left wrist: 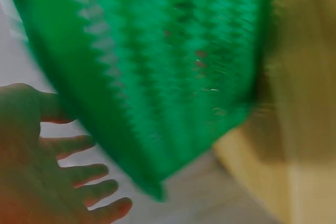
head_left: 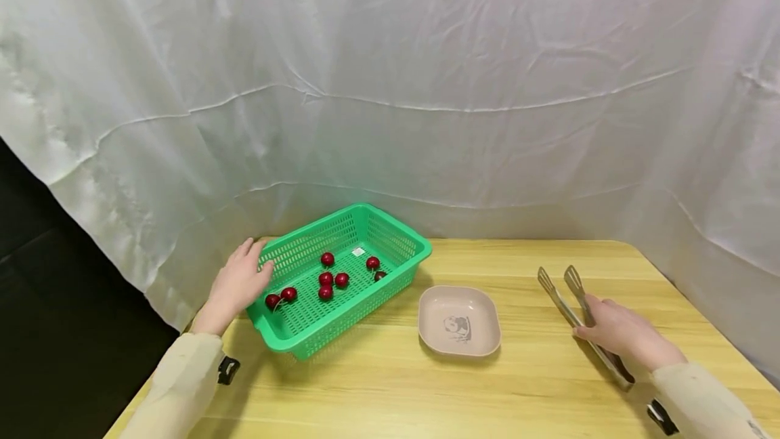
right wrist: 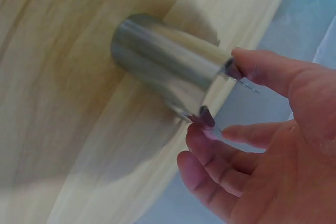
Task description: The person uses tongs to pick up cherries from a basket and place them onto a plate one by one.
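A green plastic basket (head_left: 353, 320) with perforated sides holds several dark red cherries (head_left: 326, 279), some with stems. At its left end is my left hand (head_left: 239, 280), the fingers spread and fairly straight. In the left wrist view the fingertips (left wrist: 113, 187) reach alongside the blurred basket wall (left wrist: 157, 77). On the right side of the table my right hand (head_left: 627, 334) pinches a pair of metal tongs (head_left: 563, 305) between thumb and fingers, their slotted ends apart and pointing away. The right wrist view shows the bent end of the tongs (right wrist: 168, 59) between thumb and fingers.
Between the basket and the tongs sits a shallow beige square dish (head_left: 460, 330) with a panda print. Everything rests on a light wooden table (head_left: 390, 398). A pale curtain (head_left: 426, 120) hangs behind and along both sides.
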{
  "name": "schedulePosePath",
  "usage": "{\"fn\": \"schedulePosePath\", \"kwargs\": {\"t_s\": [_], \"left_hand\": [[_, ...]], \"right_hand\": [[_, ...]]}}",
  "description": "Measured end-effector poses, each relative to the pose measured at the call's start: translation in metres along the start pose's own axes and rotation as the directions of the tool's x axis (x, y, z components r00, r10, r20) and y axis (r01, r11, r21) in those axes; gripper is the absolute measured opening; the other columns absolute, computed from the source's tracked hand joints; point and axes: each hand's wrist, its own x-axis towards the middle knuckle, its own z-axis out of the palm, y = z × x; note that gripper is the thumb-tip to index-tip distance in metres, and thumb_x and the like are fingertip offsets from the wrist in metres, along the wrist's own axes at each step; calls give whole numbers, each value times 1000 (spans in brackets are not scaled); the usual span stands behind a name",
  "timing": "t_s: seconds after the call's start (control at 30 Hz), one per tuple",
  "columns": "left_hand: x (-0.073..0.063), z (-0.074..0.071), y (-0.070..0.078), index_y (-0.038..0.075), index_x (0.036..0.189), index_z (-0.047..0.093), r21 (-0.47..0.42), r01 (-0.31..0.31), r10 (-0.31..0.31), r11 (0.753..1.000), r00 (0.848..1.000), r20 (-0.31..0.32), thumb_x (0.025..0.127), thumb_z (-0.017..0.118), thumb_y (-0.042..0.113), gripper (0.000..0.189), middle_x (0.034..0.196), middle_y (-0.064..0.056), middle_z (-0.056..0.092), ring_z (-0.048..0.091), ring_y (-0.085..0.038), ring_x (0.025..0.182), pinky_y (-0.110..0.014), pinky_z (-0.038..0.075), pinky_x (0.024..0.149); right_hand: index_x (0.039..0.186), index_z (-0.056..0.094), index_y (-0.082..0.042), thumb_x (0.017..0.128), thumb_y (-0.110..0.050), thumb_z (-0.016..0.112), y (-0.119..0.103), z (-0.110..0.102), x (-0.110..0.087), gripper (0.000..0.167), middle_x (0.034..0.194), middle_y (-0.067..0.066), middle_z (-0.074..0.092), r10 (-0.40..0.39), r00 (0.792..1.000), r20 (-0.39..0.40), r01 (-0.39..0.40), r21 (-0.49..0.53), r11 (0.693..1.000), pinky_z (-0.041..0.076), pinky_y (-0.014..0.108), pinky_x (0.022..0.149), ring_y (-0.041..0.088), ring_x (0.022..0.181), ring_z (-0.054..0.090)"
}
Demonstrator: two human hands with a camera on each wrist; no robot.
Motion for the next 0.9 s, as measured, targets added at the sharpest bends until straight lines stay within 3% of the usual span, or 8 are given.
{"fn": "schedulePosePath", "kwargs": {"t_s": [0.13, 0.27, 0.5, 0.63, 0.77, 0.9], "left_hand": [[5, 9, -23, -8, 149, 29, -57, 65, -64, 996, 998, 19, 101, 44, 23, 59, 154, -36, 16, 19, -56, 138, -73, 22, 104], [12, 15, -37, -6, 151, 27, -57, 57, -56, 997, 998, 24, 100, 44, 20, 60, 156, -33, 13, 16, -54, 140, -74, 20, 103], [24, 19, -43, -6, 153, 22, 14, -9, 7, 1000, 996, 85, 90, 42, 12, 68, 158, -31, 11, 12, -51, 143, -72, 14, 107], [25, 21, -45, -7, 152, 21, 33, -5, 0, 999, 992, 126, 89, 42, 12, 69, 156, -33, 14, 12, -53, 141, -72, 15, 107], [26, 21, -47, -6, 153, 23, 30, 1, -5, 1000, 992, 128, 93, 42, 15, 66, 156, -32, 18, 14, -53, 141, -74, 16, 105], [27, 22, -50, -5, 153, 22, 16, -9, 6, 1000, 991, 135, 87, 43, 11, 71, 156, -32, 19, 14, -53, 141, -74, 16, 105]], "right_hand": [[134, 41, 17, 89, -42, 70, 0, 2, 1, 80, 104, 28, 59, -12, 1000, 0, 12, 7, 1000, 50, 61, 72, 44, 93, 60], [137, 38, 18, 89, -41, 70, 1, 3, 2, 82, 109, 35, 57, -17, 1000, -5, 17, 6, 1000, 49, 63, 75, 50, 97, 59], [137, 37, 18, 88, -42, 70, 6, 4, 3, 84, 110, 38, 56, -15, 1000, -18, 15, 1, 1000, 48, 65, 74, 52, 97, 58], [137, 37, 18, 88, -41, 70, 7, 5, 4, 83, 109, 36, 58, -18, 1000, -12, 18, 12, 1000, 48, 65, 75, 51, 98, 58], [138, 33, 18, 89, -39, 70, 7, 5, 6, 84, 104, 30, 61, -14, 1000, 0, 14, 44, 999, 49, 64, 74, 45, 92, 62], [140, 28, 18, 88, -38, 71, 7, 6, 7, 87, 103, 29, 63, -9, 1000, 0, 9, 59, 998, 49, 64, 75, 45, 91, 62]]}}
